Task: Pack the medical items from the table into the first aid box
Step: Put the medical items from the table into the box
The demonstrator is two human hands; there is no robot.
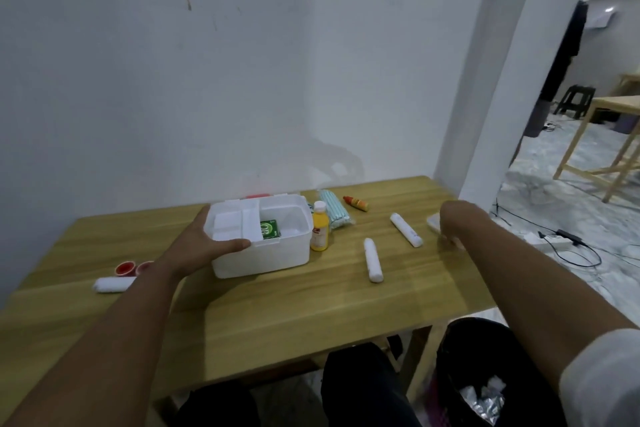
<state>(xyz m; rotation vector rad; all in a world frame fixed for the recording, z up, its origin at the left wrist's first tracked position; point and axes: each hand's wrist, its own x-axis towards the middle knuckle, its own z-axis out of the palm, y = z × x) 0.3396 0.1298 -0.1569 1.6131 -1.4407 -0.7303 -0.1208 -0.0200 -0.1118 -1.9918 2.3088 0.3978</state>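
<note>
An open white first aid box stands on the wooden table; a green packet lies inside. My left hand grips the box's near left rim. My right hand is bent down at the table's right edge beside a white packet; whether its fingers hold anything is hidden. A yellow bottle, a pack of blue masks and a small red-orange bottle stand right of the box. Two white bandage rolls lie further right, a third at the left.
Two small red-capped jars sit at the table's left by my left forearm. A waste bin with crumpled wrappers stands below the table's right corner. A white wall runs behind the table; cables lie on the floor to the right.
</note>
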